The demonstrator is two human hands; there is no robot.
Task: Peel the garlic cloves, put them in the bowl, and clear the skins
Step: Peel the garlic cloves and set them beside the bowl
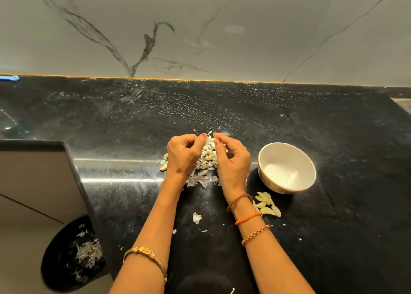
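Garlic cloves and skins (208,158) lie heaped, pale and flaky, between the left hand (183,155) and right hand (233,160), whose curled fingers pinch at the pile's far end. Right of them, peeled cloves (265,203) lie on the black bench (333,138), just near of the white bowl (287,167).

glossy black stone worktop (311,125), flecked white. pale grey marble-look wall (200,27), veined dark. round ceramic bowl (287,167), white inside, orange rim. pale yellow peeled garlic cloves (266,205). whitish papery garlic skins (200,178). round black bin (55,265), strewn with white skins.
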